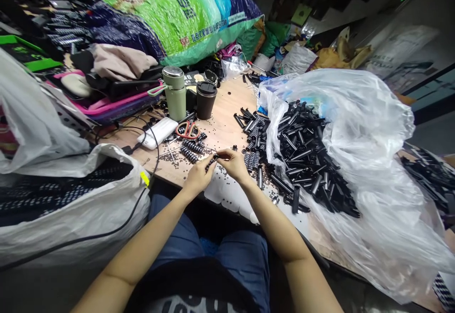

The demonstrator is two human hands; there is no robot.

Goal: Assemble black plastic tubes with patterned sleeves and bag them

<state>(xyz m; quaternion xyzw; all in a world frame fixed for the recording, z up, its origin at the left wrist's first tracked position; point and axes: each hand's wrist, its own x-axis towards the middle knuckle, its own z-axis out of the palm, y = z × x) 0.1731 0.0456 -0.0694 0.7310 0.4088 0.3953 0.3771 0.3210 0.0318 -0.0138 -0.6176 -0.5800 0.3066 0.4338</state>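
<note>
My left hand [198, 176] is closed around a small black cylinder with white dots [211, 163]. The fingers of my right hand [232, 163] pinch at the far end of that cylinder; whether a smaller part sits between them is too small to tell. Just left of my hands lie similar black-and-white dotted cylinders [189, 153] and a pair of scissors [188, 130] with red-and-beige handles. More dotted cylinders [251, 160] lie to the right of my right hand. Tiny dark bits [223, 180] are scattered on the white sheet [227, 198] beneath my hands.
A clear plastic bag [359, 114] spills black plastic parts [302, 147] at the right. Behind my hands stand a green flask [175, 97] and a dark lidded cup [206, 102]. A white power bank-like box [157, 133] with a cable lies left. A white sack [117, 208] stands at lower left.
</note>
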